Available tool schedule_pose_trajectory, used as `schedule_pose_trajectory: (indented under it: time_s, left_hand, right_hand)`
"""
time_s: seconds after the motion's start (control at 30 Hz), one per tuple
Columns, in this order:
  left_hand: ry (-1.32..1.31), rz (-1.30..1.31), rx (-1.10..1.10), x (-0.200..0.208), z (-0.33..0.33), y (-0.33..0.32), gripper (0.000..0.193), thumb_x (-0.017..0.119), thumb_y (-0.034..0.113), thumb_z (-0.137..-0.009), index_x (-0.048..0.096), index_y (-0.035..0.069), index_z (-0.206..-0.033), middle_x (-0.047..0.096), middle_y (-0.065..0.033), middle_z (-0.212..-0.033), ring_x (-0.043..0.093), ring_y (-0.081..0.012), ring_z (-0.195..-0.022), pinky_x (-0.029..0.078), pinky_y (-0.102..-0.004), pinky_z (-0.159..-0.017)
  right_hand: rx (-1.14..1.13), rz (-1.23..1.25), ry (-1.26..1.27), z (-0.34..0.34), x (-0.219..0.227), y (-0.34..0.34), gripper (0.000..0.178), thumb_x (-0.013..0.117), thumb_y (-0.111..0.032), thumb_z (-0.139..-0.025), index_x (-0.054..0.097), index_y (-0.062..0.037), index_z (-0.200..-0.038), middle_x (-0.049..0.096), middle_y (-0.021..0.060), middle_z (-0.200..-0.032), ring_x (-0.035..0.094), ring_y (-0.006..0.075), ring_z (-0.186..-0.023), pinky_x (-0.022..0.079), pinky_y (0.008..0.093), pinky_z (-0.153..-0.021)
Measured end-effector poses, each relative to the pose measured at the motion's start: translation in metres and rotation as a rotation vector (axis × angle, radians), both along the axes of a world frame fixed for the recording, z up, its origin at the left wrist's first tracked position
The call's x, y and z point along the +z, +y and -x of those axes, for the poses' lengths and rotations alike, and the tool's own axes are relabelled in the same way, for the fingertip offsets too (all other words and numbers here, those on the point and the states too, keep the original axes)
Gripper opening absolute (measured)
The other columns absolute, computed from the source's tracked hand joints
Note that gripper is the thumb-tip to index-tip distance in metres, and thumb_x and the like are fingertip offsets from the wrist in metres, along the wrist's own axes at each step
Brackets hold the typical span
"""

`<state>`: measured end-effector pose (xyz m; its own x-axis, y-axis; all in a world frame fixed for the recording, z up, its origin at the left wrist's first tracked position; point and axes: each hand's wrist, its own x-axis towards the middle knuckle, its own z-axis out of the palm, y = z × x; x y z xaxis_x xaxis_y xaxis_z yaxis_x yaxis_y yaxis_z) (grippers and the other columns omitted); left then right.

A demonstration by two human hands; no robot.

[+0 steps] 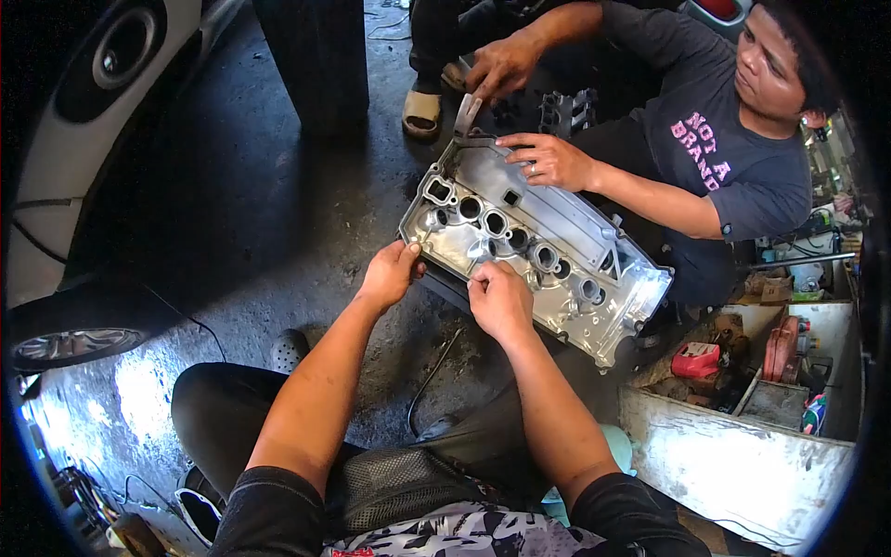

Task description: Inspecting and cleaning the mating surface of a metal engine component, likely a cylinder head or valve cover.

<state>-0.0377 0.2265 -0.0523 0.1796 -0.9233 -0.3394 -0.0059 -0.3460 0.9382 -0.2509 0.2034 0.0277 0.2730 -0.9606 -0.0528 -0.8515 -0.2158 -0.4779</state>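
Observation:
A silver metal engine valve cover, its hollow inside facing up, shows a row of round ports along its middle. My left hand grips its near left rim, thumb on top and fingers curled around the edge. Over the near edge, my right hand is closed with its fingertips pressed together inside the cover; whatever they pinch is hidden. A co-worker's hand rests on the far rim. The co-worker's other hand holds a flat, light-coloured tool at the cover's far left corner.
A co-worker in a dark shirt sits close at the right. Beside them stands a worn white bin with a red pouch and assorted parts. A car wheel is at the left, and dark metal parts lie beyond the cover.

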Motion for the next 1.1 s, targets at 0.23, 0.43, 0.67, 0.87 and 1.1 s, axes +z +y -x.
schedule_pose_trajectory:
  time_s: [0.23, 0.43, 0.67, 0.87, 1.1]
  left_hand:
    - [0.014, -0.025, -0.063, 0.005, -0.002, -0.001, 0.037, 0.048, 0.038, -0.11, 0.062, 0.004, -0.104, 0.067, -0.0026, -0.087, 0.061, -0.013, -0.079, 0.05, -0.0305, -0.073]
    - [0.025, -0.017, -0.058, 0.001, -0.002, -0.001, 0.038, 0.048, 0.039, -0.11, 0.063, 0.004, -0.105, 0.068, -0.0029, -0.087, 0.061, -0.013, -0.079, 0.051, -0.0306, -0.073]
    - [0.046, -0.014, 0.003, 0.011, 0.003, 0.001, 0.037, 0.05, 0.031, -0.109, 0.064, -0.001, -0.098, 0.069, -0.0067, -0.082, 0.065, -0.0162, -0.076, 0.053, -0.0334, -0.076]
    - [0.012, 0.003, -0.024, 0.012, 0.002, -0.001, 0.036, 0.049, 0.031, -0.109, 0.064, 0.0, -0.099, 0.069, -0.0061, -0.082, 0.065, -0.016, -0.077, 0.053, -0.0333, -0.077]
    - [-0.003, -0.013, -0.018, 0.011, 0.0, 0.001, 0.037, 0.049, 0.032, -0.109, 0.064, 0.0, -0.097, 0.069, -0.0059, -0.081, 0.064, -0.0161, -0.075, 0.052, -0.0337, -0.076]
  right_hand:
    - [-0.008, -0.002, -0.006, 0.0, 0.002, -0.001, 0.011, 0.071, -0.017, -0.087, 0.071, -0.0076, -0.092, 0.07, 0.0132, -0.095, 0.07, 0.0357, -0.087, 0.055, 0.0455, -0.078]
    - [-0.005, 0.019, -0.005, 0.001, -0.002, -0.002, 0.011, 0.071, -0.018, -0.087, 0.071, -0.0072, -0.091, 0.07, 0.0139, -0.095, 0.07, 0.0363, -0.087, 0.055, 0.0462, -0.077]
    - [0.0, 0.002, -0.009, 0.002, -0.001, -0.001, 0.01, 0.07, -0.017, -0.087, 0.071, -0.0068, -0.09, 0.07, 0.0147, -0.094, 0.07, 0.0366, -0.086, 0.055, 0.0465, -0.077]
    - [0.0, 0.021, -0.026, 0.002, -0.003, -0.002, 0.011, 0.07, -0.017, -0.087, 0.07, -0.0065, -0.09, 0.07, 0.0146, -0.094, 0.07, 0.0364, -0.085, 0.055, 0.0459, -0.076]
    - [0.002, 0.023, -0.028, 0.001, -0.003, 0.0, 0.01, 0.07, -0.017, -0.088, 0.07, -0.0068, -0.09, 0.07, 0.0144, -0.095, 0.07, 0.0369, -0.085, 0.055, 0.046, -0.077]
